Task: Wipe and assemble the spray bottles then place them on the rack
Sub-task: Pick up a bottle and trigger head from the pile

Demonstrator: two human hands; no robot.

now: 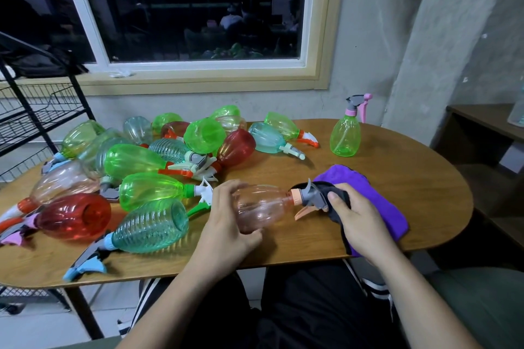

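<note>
A pale pink spray bottle (262, 205) with a grey and orange spray head (307, 200) lies sideways just above the table's front edge. My left hand (226, 221) grips its body from the left. My right hand (358, 221) holds a purple and black cloth (377, 201) against the spray head. A heap of several green, red, teal and clear spray bottles (147, 167) lies on the left half of the table. One green bottle with a pink and grey head (346, 134) stands upright at the far right.
The oval wooden table (382, 164) has bare surface at the right. A black wire rack (37, 110) stands left of the table by the window. A dark shelf (487, 122) is at the right wall. My legs are under the front edge.
</note>
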